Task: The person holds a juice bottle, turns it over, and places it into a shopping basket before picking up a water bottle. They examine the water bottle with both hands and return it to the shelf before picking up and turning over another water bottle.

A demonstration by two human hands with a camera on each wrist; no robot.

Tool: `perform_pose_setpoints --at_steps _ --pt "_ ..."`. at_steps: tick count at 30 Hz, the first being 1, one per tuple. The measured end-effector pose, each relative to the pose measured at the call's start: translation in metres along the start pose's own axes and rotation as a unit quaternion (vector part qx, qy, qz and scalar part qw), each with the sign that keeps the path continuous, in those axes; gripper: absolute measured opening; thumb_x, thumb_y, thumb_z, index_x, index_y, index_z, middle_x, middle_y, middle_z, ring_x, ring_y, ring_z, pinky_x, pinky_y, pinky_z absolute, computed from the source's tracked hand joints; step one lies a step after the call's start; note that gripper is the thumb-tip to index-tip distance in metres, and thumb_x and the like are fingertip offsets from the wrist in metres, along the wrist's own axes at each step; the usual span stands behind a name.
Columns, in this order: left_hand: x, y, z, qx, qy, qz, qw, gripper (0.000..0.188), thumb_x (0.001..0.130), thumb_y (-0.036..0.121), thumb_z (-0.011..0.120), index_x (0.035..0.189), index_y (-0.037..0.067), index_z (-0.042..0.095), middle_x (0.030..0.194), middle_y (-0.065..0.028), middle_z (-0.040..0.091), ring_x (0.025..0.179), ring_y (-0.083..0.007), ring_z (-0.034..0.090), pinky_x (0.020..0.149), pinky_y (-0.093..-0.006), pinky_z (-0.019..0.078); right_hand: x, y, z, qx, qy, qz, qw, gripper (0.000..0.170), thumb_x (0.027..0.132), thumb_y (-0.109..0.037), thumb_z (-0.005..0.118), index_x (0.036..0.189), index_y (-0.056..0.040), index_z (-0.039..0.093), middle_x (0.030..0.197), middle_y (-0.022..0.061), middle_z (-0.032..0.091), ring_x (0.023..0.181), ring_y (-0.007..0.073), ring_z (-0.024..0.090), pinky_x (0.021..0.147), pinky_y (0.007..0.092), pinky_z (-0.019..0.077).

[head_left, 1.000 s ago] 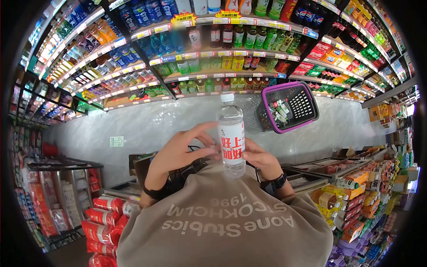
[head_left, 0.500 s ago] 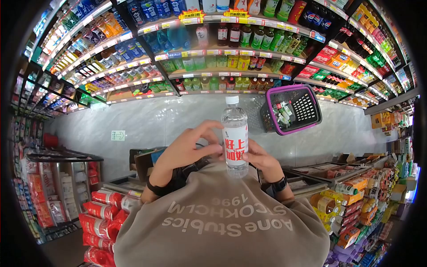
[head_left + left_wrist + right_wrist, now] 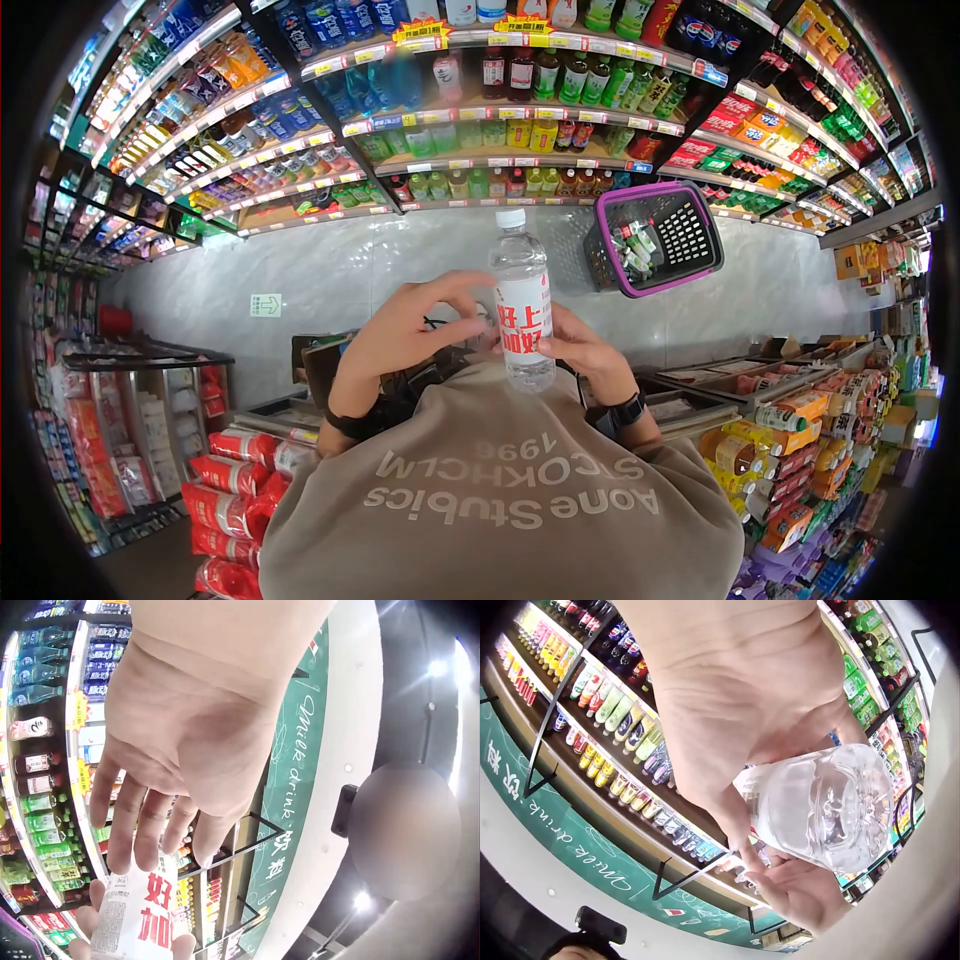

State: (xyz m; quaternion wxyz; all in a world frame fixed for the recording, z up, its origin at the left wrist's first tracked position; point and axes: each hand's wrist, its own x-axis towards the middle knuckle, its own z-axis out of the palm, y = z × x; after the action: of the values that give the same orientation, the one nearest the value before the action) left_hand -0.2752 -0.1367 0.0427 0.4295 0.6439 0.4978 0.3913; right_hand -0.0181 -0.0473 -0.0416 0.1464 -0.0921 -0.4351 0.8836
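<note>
In the head view, a clear plastic water bottle (image 3: pixel 522 262) with a white cap and a white label with red characters stands nearly upright before the chest. The right hand (image 3: pixel 590 352) grips its lower part from the right, thumb across the label. The left hand (image 3: pixel 412 325) is at the bottle's left side, fingers loosely bent and thumb apart from them. Its fingertips overlap the label (image 3: pixel 135 915) in the left wrist view. The bottle's clear base (image 3: pixel 851 814) faces the right wrist camera, and the right hand's fingers are partly hidden behind it.
A black shopping basket with a purple rim (image 3: pixel 606 255) stands on the grey floor (image 3: pixel 420 255), holding several small items. Shelves of drinks (image 3: pixel 520 115) run along the front. Red packages (image 3: pixel 225 510) are stacked at the near left, and bottled goods (image 3: pixel 735 455) at the near right.
The bottle has shifted slightly left within the right hand's grip since half a second ago. The left hand stays beside it, almost unmoved; the head view has shifted a little.
</note>
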Motion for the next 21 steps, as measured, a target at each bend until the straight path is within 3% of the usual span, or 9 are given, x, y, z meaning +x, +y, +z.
perform_pose_setpoints --at_steps 12,18,21 --pt "0.007 -0.003 0.008 -0.008 0.013 -0.042 0.999 0.037 0.090 0.009 0.071 0.125 0.005 0.064 0.081 -0.0059 0.066 0.076 -0.0174 0.064 0.079 -0.0302 0.0490 -0.004 -0.002 -0.004 -0.046 0.046 0.002 0.998 0.065 0.094 -0.013 0.070 0.150 -0.0002 0.040 0.136 0.0107 0.059 0.124 0.0192 0.058 0.108 0.0371 0.0433" --pt "0.008 -0.021 0.020 0.042 -0.041 0.034 0.998 0.023 0.089 0.010 0.073 0.112 0.007 0.072 0.084 -0.0095 0.070 0.076 -0.0225 0.065 0.077 -0.0309 0.0493 0.002 -0.005 -0.004 -0.108 0.054 -0.026 0.992 0.065 0.093 -0.013 0.070 0.150 -0.0001 0.040 0.137 0.0105 0.059 0.125 0.0189 0.057 0.108 0.0368 0.0428" --pt "0.005 -0.013 0.014 0.054 -0.022 -0.001 0.998 0.032 0.090 0.012 0.072 0.122 0.011 0.068 0.083 -0.0061 0.072 0.077 -0.0203 0.068 0.069 -0.0326 0.0514 0.006 -0.006 -0.002 -0.096 0.059 -0.028 0.993 0.064 0.093 -0.014 0.070 0.149 0.0004 0.042 0.137 0.0105 0.059 0.126 0.0181 0.056 0.109 0.0359 0.0416"
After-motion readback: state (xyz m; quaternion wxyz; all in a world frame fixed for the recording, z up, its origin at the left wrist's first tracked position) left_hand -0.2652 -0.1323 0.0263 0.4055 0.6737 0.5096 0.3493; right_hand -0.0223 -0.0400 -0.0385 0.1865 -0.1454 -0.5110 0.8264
